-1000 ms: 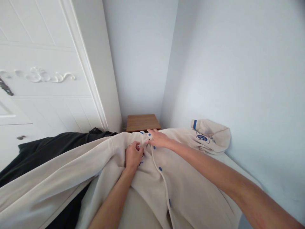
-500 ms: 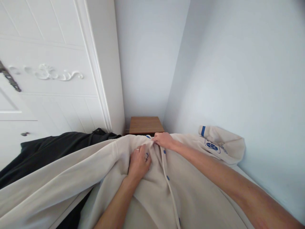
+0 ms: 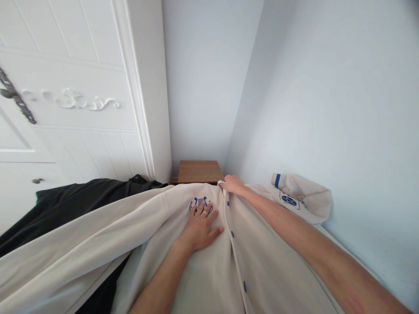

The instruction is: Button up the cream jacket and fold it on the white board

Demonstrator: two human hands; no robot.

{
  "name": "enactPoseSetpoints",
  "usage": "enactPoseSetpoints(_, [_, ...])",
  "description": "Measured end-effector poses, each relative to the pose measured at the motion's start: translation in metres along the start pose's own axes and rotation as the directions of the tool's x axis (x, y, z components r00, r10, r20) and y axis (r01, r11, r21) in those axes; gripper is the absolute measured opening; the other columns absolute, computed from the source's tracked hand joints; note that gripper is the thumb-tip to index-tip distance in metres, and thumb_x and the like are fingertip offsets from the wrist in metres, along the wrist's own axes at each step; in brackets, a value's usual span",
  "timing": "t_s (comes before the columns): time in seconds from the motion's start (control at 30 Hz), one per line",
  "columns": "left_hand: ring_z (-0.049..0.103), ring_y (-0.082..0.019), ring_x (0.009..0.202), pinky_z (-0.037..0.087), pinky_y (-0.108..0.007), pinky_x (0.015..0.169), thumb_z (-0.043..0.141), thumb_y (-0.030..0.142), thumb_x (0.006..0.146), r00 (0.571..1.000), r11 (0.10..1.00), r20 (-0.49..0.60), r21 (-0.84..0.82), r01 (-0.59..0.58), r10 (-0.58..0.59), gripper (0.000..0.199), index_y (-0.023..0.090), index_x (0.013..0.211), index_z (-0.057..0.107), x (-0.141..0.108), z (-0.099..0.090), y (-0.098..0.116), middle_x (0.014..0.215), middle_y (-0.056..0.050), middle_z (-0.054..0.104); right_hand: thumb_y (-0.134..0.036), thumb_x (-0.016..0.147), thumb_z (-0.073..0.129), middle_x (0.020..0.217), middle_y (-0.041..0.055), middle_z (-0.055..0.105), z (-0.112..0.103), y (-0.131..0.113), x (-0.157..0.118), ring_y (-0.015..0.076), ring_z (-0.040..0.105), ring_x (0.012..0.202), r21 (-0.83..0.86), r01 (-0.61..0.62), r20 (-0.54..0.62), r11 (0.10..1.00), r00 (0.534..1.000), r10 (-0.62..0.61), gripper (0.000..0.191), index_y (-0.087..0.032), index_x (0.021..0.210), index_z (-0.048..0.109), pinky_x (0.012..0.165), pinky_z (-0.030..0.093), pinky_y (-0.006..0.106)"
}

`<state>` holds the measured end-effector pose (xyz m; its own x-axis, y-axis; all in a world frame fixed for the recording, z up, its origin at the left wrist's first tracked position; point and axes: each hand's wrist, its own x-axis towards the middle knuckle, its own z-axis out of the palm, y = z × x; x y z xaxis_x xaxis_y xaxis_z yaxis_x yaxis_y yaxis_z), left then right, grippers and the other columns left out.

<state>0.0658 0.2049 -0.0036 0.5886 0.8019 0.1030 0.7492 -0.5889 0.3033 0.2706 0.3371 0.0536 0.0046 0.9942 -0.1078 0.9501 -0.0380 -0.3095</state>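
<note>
A cream jacket (image 3: 275,261) with blue buttons down its front lies spread out before me, its left-side sleeve stretched toward the lower left. My left hand (image 3: 201,226) rests flat on the chest, fingers spread over part of a blue printed emblem; a ring shows on one finger. At the collar end, my right hand (image 3: 233,185) pinches the edge of the jacket beside the button strip. The other sleeve (image 3: 304,192), with a blue-striped cuff and a blue round logo, lies folded against the wall side.
Black clothing (image 3: 88,196) lies at the left, partly under the cream sleeve. A white wardrobe (image 3: 75,74) with carved trim and dark handles stands beyond it. A small wooden cabinet (image 3: 200,171) sits in the corner, and a pale wall (image 3: 340,100) rises on the right.
My left hand has gone from bunching the fabric to lying flat, and the chest cloth is smoother with more emblem showing. My right hand has shifted slightly right with the collar edge.
</note>
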Motion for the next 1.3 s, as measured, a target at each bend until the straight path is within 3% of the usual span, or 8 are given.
enactPoseSetpoints(0.1, [0.018,-0.036,0.150,0.013,-0.059,0.120,0.033,0.064,0.095,1.000,1.000,-0.012,-0.005,-0.002,0.002,0.064,0.027,0.146,0.046,0.001,0.000,0.000,0.159,-0.011,0.031,-0.043,0.096,0.049,0.074,0.0129,0.056,-0.010,-0.006,0.003,0.0133,0.056,0.083,0.120,-0.055,0.054,0.991,0.997,0.049,0.047,0.001,0.106,0.063,0.082,0.046,0.020])
enactPoseSetpoints(0.2, [0.018,-0.036,0.150,0.012,-0.061,0.119,0.035,0.064,0.095,1.000,1.000,-0.011,-0.013,-0.004,0.004,0.064,0.028,0.146,0.046,0.001,0.000,0.000,0.159,-0.011,0.030,-0.046,0.099,0.045,0.079,0.0106,0.059,-0.006,-0.018,0.000,0.0102,0.056,0.080,0.197,0.009,0.109,0.980,0.994,-0.031,0.053,0.000,0.124,0.055,0.080,0.048,0.019])
enactPoseSetpoints(0.3, [0.015,-0.036,0.151,0.011,-0.061,0.119,0.036,0.064,0.094,1.000,1.000,0.001,-0.008,-0.001,0.001,0.066,0.028,0.150,0.041,0.000,-0.001,0.001,0.160,-0.012,0.029,-0.036,0.094,0.056,0.102,0.0123,0.060,0.013,-0.029,-0.009,0.0140,0.057,0.098,0.101,0.120,0.088,0.988,0.988,-0.129,0.049,-0.004,0.131,0.051,0.095,0.047,0.024])
enactPoseSetpoints(0.43, [0.018,-0.034,0.150,0.013,-0.058,0.121,0.033,0.057,0.098,1.000,1.000,-0.005,0.003,0.010,-0.010,0.062,0.024,0.149,0.042,0.001,0.000,0.001,0.159,-0.011,0.030,-0.020,0.097,0.045,0.137,0.0098,0.045,0.039,-0.028,-0.022,0.0167,0.040,0.133,-0.044,0.321,-0.009,0.946,0.947,-0.321,0.039,-0.014,0.135,0.055,0.121,0.027,0.029])
enactPoseSetpoints(0.63, [0.020,-0.032,0.150,0.014,-0.056,0.122,0.031,0.052,0.100,1.000,0.999,-0.016,0.038,0.025,-0.024,0.063,0.017,0.151,0.039,0.001,0.002,0.003,0.160,-0.012,0.027,-0.040,0.107,0.033,0.153,0.0013,0.023,0.065,-0.007,-0.035,0.0142,0.020,0.146,-0.166,0.405,-0.046,0.899,0.908,-0.417,0.048,-0.022,0.149,0.044,0.127,0.017,0.029])
enactPoseSetpoints(0.87, [0.021,-0.033,0.150,0.012,-0.054,0.122,0.025,0.058,0.099,1.000,0.996,-0.023,0.085,0.013,-0.011,0.068,0.016,0.150,0.040,0.000,0.004,0.003,0.158,-0.016,0.030,-0.043,0.108,0.027,0.151,0.0087,0.027,0.078,-0.003,-0.020,0.0203,0.025,0.144,-0.201,0.230,-0.160,0.952,0.951,-0.263,0.053,-0.017,0.153,0.041,0.123,0.022,0.039])
enactPoseSetpoints(1.03, [0.024,-0.033,0.149,0.013,-0.054,0.122,0.023,0.069,0.095,0.997,0.997,-0.080,0.070,0.013,-0.008,0.077,0.017,0.148,0.044,-0.001,0.008,0.002,0.157,-0.016,0.034,-0.041,0.107,0.033,0.146,0.0120,0.033,0.081,-0.005,-0.018,0.0212,0.033,0.138,-0.188,0.158,-0.238,0.969,0.950,-0.201,0.051,-0.015,0.148,0.046,0.121,0.025,0.038])
enactPoseSetpoints(1.3, [0.041,-0.031,0.140,0.030,-0.049,0.116,0.040,0.060,0.095,0.984,0.984,-0.147,0.158,-0.081,0.105,0.061,0.015,0.131,0.059,-0.018,-0.003,0.014,0.147,-0.018,0.048,-0.018,0.102,0.036,0.120,0.0122,0.054,0.068,-0.006,-0.048,0.0177,0.045,0.119,-0.189,0.307,-0.341,0.933,0.870,-0.356,0.033,-0.008,0.118,0.063,0.115,0.032,0.032])
